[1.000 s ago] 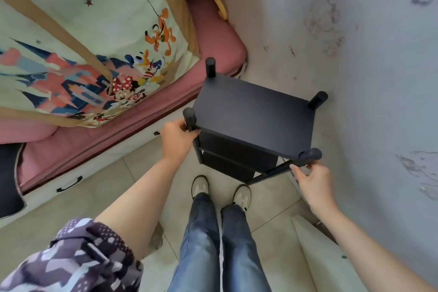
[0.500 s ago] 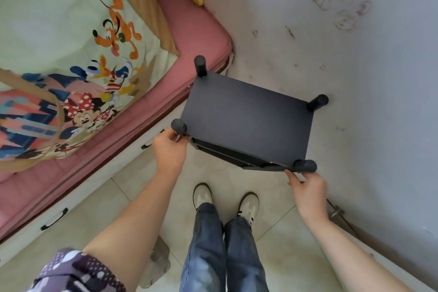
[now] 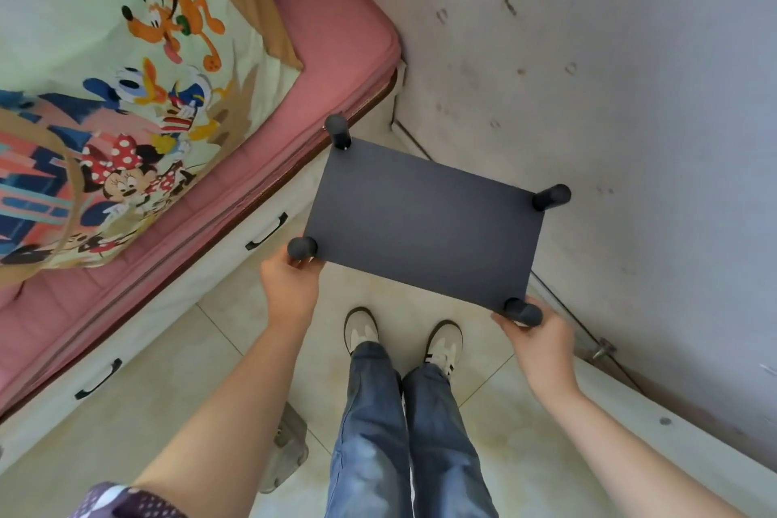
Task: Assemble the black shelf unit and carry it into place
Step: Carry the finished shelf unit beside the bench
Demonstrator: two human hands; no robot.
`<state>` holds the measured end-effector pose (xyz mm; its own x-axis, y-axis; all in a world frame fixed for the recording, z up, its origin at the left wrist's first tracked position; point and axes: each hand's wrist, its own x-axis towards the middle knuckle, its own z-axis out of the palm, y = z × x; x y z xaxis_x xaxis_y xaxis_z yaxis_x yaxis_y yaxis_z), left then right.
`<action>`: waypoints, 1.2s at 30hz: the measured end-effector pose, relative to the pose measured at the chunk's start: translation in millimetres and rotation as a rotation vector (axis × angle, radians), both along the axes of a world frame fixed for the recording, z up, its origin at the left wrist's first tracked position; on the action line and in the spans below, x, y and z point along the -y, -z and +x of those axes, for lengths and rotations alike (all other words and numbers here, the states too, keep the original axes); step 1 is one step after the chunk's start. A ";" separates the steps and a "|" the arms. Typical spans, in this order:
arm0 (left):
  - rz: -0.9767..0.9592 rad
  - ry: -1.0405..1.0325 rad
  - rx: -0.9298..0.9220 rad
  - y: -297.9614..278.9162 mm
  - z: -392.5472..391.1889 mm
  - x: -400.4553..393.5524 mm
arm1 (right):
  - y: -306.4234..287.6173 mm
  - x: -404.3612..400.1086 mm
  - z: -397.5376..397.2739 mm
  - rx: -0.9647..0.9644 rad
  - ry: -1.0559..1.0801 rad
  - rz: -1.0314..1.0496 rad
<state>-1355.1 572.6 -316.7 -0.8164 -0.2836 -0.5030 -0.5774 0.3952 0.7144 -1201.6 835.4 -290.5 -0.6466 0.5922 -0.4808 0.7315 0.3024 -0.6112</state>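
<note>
Two hands carry the black shelf unit (image 3: 424,219), seen from directly above so that only its top panel and four post tops show. From left to right: at 9 o'clock lies the bed (image 3: 328,38) with its cartoon-print cover (image 3: 126,97) and drawer front (image 3: 176,286); the left hand (image 3: 290,286) grips the near-left post (image 3: 302,248), fingers curled under it; the shelf unit fills the centre, between bed and wall (image 3: 630,76); the right hand (image 3: 538,336) grips the near-right post (image 3: 523,310) at 4 o'clock. The hands are well apart, one on each near corner. The person's shoes (image 3: 361,328) stand on the tiled floor (image 3: 483,412) at 6 o'clock, just behind the unit.

Step in hand, as judged: assembly appears complete, and the unit is being set into the gap at 12 o'clock. Whether its feet touch the floor cannot be told. The next move calls for lowering it level, keeping the far posts off the bed edge and the wall, then letting go.
</note>
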 end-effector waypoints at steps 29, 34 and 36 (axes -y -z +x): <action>0.292 -0.091 0.187 -35.8 51.9 1.2 | -25.2 -3.8 13.0 0.151 -0.119 -0.333; 0.282 -0.196 0.124 -37.0 43.7 -0.3 | -36.3 -2.6 5.1 0.138 0.047 -0.593; 0.246 -0.231 0.108 -36.3 36.5 -4.2 | -35.5 0.4 -0.5 0.163 0.031 -0.524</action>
